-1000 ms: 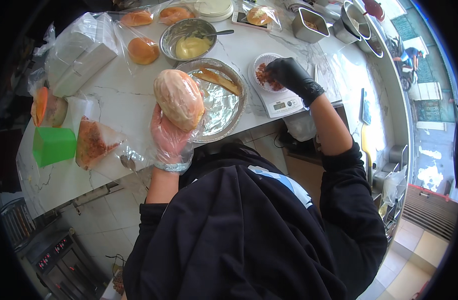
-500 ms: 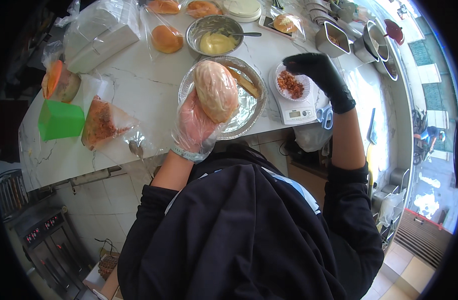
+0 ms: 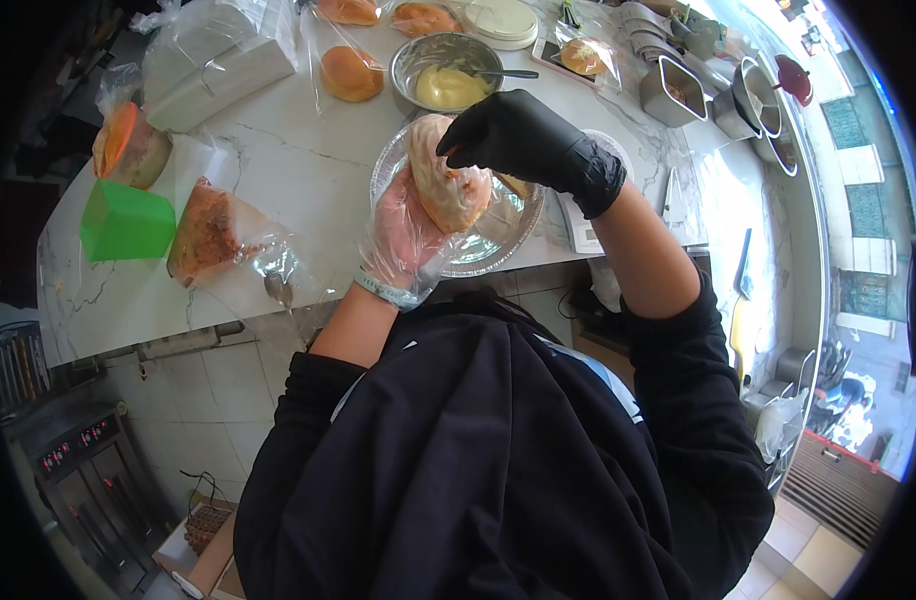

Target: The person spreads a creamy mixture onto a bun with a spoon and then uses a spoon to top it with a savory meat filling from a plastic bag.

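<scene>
My left hand, in a clear plastic glove, cradles a bread bun coated in pale cream. Below them is a round foil pan with a tan strip in it, partly hidden. My right hand, in a black glove, is pinched closed over the bun's upper right side. Small reddish-brown crumbs dot the coating under its fingertips. Behind the right wrist shows the rim of a white paper dish on a white kitchen scale; the dish's contents are hidden.
A steel bowl of yellow cream with a spoon stands beyond the pan. Bagged buns lie at the back. To the left are a green container and a clear bag of crumbs. Metal tins stand back right.
My right hand has moved left from the dish of crumbs on the scale to over the bun. Crumbs now show on the cream coating. The left hand still holds the bun.
</scene>
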{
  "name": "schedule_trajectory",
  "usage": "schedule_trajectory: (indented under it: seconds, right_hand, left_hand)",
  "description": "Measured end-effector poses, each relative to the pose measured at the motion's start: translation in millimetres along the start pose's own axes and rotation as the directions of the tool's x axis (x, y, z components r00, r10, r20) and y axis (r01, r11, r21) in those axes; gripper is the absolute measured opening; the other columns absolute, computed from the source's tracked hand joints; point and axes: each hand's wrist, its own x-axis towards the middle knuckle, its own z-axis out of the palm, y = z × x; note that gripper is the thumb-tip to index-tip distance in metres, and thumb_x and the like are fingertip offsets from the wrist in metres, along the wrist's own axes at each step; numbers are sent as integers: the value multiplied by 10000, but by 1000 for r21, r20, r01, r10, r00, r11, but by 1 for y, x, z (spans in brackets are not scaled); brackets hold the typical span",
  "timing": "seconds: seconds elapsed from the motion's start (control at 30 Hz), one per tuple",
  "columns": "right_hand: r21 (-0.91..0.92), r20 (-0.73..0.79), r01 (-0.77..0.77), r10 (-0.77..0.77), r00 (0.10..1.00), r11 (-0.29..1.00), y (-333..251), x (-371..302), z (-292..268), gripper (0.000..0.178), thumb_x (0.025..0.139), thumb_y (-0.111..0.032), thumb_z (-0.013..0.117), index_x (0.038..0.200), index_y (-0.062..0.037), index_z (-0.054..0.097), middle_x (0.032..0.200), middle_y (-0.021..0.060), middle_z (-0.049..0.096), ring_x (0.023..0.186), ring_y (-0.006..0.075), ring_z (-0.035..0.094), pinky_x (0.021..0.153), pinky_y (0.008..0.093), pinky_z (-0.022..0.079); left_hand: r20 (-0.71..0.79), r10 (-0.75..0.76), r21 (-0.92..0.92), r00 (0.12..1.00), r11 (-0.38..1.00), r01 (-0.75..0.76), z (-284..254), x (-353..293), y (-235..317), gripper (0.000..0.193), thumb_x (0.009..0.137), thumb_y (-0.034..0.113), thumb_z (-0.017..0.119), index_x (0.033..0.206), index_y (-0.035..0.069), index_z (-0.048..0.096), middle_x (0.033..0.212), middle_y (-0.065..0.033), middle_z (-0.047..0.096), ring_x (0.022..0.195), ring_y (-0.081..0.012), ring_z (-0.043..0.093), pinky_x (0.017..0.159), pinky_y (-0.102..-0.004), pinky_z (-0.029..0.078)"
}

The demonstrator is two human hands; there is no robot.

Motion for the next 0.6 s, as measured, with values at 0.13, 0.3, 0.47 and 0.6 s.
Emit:
schedule_trajectory:
  seconds: [0.13,0.3,0.47,0.6]
  right_hand:
    - [-74,42,29,-26,999,997,-7,3,5,140,714,-117,647,845,-98,692,743,106,644,662,232,608,675,306,479]
    - [-52,-15,11,-12,1000,999,1,9,7,131,720,-105,623,840,-75,668,792,108,646,697,232,613,680,305,482]
    - [-81,-3,53,-53,999,995,0,10,3,118,718,-95,616,824,-58,654,767,109,640,680,222,607,682,299,480]
    - [-167,64,66,-56,996,984,2,9,0,104,727,-109,617,811,-58,653,763,106,637,665,225,597,676,299,478]
  left_hand:
    - [9,12,-57,1000,998,-12,-3,-3,3,444,920,307,353,1288,61,364,1261,-134,452,1153,-294,461,976,-457,374]
    - [2,27,22,1000,999,-27,-2,-5,2,461,935,356,306,1305,82,337,1259,-117,452,1137,-271,482,957,-450,401]
    - [23,22,-22,999,1000,-22,-4,-5,3,449,930,329,325,1307,87,345,1277,-134,435,1166,-307,445,968,-482,376]
    - [2,30,32,1000,999,-30,-8,-4,4,444,934,349,315,1281,76,364,1255,-138,451,1141,-287,477,948,-470,405]
